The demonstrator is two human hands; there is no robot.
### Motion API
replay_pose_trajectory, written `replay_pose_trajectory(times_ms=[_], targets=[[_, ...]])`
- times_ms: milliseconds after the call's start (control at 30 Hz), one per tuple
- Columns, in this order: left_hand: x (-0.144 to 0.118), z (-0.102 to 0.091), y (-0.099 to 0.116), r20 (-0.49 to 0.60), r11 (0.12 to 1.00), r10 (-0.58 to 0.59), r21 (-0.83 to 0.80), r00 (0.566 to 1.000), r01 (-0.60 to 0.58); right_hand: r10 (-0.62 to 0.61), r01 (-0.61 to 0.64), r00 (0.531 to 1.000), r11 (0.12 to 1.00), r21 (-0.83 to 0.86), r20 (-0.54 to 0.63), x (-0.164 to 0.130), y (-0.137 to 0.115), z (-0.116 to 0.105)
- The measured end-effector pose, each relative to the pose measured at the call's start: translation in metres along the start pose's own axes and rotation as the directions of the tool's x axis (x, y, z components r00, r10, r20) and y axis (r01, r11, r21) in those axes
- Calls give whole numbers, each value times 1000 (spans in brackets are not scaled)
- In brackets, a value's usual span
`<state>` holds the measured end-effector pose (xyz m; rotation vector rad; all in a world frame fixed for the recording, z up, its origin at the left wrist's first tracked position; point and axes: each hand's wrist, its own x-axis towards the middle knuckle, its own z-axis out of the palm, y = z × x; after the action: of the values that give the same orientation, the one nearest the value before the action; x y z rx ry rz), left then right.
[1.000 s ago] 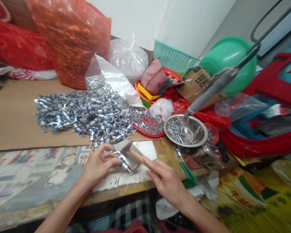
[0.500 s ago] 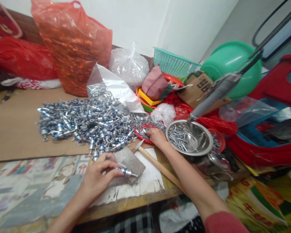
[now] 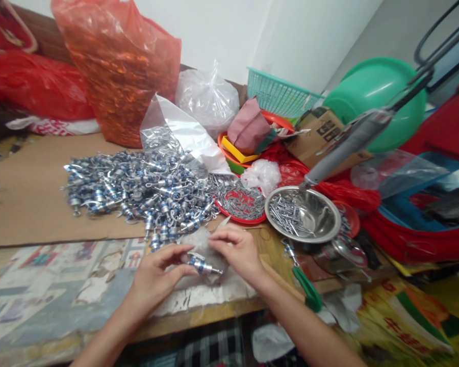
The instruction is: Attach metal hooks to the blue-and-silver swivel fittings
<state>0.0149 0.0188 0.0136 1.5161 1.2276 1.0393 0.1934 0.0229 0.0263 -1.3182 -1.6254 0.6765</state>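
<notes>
My left hand [image 3: 158, 278] pinches a small silver-and-blue metal fitting [image 3: 201, 264] with a thin rod at its tip, over a grey block [image 3: 199, 238]. Close beside it, my right hand [image 3: 239, 252] has thumb and fingers together; whatever is between them is too small to make out. The block is largely hidden by both hands. Under my right forearm lies a wooden-handled hammer [image 3: 281, 281], mostly covered. Behind the hands, a red plate [image 3: 239, 199] holds small grey metal pieces. A large heap of similar fittings [image 3: 137, 191] lies to its left.
A steel bowl [image 3: 329, 224] of metal pins stands at the right, below a grey metal arm [image 3: 348, 140]. Near it lies a fitting with a green strap [image 3: 308, 289]. Behind are a red bag [image 3: 122, 76], a clear bag [image 3: 208, 99] and a green basin [image 3: 378, 102].
My right hand has come back from the red plate to beside the fitting in my left hand. The green strap, earlier behind my right arm, now shows. The view has shifted slightly.
</notes>
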Motion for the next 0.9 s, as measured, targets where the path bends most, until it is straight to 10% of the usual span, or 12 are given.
replay_pose_trajectory(times_ms=[333,467,733,900], targets=[[-2,2,1,72,991,122,38,990,-125,-13,-7,996,978,207,93,-26,-17,17],[-4,-1,1,34,998,46,-41,998,-44,-191,187,980,980,65,53,-37,-12,11],[-4,-4,17,90,989,76,117,993,-86,-684,735,678,618,-280,269,-41,-4,-10],[-5,-7,23,114,936,284,184,952,-302,-700,730,681,624,-278,215,-37,-8,-12]])
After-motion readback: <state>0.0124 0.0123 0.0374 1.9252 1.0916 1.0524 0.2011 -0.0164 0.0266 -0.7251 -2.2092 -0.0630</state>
